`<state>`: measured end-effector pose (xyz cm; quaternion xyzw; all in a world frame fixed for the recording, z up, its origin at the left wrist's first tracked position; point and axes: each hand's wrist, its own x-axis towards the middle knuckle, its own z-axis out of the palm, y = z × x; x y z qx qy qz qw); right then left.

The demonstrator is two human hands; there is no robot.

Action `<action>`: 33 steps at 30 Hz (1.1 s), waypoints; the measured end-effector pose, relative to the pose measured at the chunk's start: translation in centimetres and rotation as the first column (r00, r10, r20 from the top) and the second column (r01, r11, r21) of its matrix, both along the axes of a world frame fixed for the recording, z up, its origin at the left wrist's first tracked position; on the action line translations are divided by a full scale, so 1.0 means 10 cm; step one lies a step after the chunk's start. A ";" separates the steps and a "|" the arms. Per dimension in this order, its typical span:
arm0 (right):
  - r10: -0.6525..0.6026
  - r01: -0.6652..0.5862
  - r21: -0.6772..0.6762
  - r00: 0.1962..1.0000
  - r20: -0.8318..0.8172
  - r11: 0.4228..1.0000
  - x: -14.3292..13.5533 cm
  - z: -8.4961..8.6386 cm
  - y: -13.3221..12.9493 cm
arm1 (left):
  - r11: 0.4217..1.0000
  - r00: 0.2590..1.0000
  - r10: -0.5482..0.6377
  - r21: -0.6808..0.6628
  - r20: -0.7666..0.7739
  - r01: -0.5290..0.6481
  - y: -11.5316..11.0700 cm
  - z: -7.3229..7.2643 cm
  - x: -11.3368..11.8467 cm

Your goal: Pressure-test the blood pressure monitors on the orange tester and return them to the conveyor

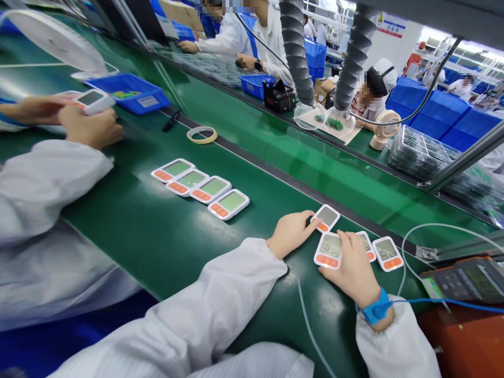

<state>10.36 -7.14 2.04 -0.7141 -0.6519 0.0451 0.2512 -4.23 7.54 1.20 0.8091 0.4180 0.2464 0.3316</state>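
My left hand (290,232) has its thumb and fingers closed on the edges of a white digital timer (327,216) with orange buttons and a blank screen. Just in front of it, my right hand (352,268) grips a second timer (329,253), whose screen shows digits. A blue wrist strap (377,310) circles my right wrist. Partly covered by my right hand is another timer (367,245), and beside that lies one more timer (388,254) with marks on its screen. To the left, several timers (219,190) lie in an overlapping row on the green table (157,236).
At left, a co-worker's hands (88,123) hold a similar timer (91,100). Beyond are a blue tray (137,97), a tape roll (202,135) and a black marker-like item (170,121). A meter (468,278) sits on an orange box (464,336) at right; cables cross the table.
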 end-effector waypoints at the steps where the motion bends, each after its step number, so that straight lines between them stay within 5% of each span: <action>1: -0.027 0.028 0.021 0.999 -0.029 0.999 -0.01 0.04 0.00 | 0.999 0.998 -0.008 -0.031 0.060 0.010 -0.03 0.03 -0.01; 3: -0.074 0.079 0.059 0.994 -0.080 0.995 -0.01 0.13 -0.01 | 0.944 0.949 -0.142 -0.248 0.282 0.216 -0.13 0.08 0.00; 6: -0.086 0.099 0.085 0.985 -0.148 0.991 0.01 0.24 -0.04 | 0.594 0.757 -0.231 -0.528 0.611 0.607 -0.29 0.11 0.05; 8: -0.027 0.045 0.075 0.973 -0.230 0.996 0.06 0.29 -0.06 | 0.464 0.701 -0.138 -0.579 0.700 0.670 -0.34 0.10 0.08; 13: 0.093 -0.135 -0.063 0.889 -0.449 0.989 0.25 0.40 -0.08 | 0.340 0.658 0.014 -0.623 0.753 0.705 -0.26 0.01 0.07; 18: 0.003 -0.076 -0.160 0.910 -0.416 0.984 0.28 0.44 -0.03 | 0.271 0.647 -0.030 -0.617 0.762 0.739 -0.26 -0.02 0.04; 22: -0.008 -0.068 -0.199 0.933 -0.359 0.978 0.24 0.41 -0.03 | 0.275 0.653 -0.045 -0.619 0.756 0.736 -0.29 0.00 0.03; 24: -0.050 -0.015 -0.245 0.965 -0.257 0.969 0.22 0.40 -0.04 | 0.322 0.668 -0.110 -0.610 0.736 0.724 -0.27 0.02 0.03; 29: -0.040 -0.028 -0.324 0.979 -0.199 0.946 0.24 0.38 -0.03 | 0.656 0.754 -0.063 -0.542 0.653 0.524 -0.03 0.07 -0.01; 33: -0.205 0.219 -0.165 0.974 0.098 0.962 0.38 0.29 -0.02 | 0.848 0.817 0.010 -0.437 0.577 0.299 0.27 0.08 -0.12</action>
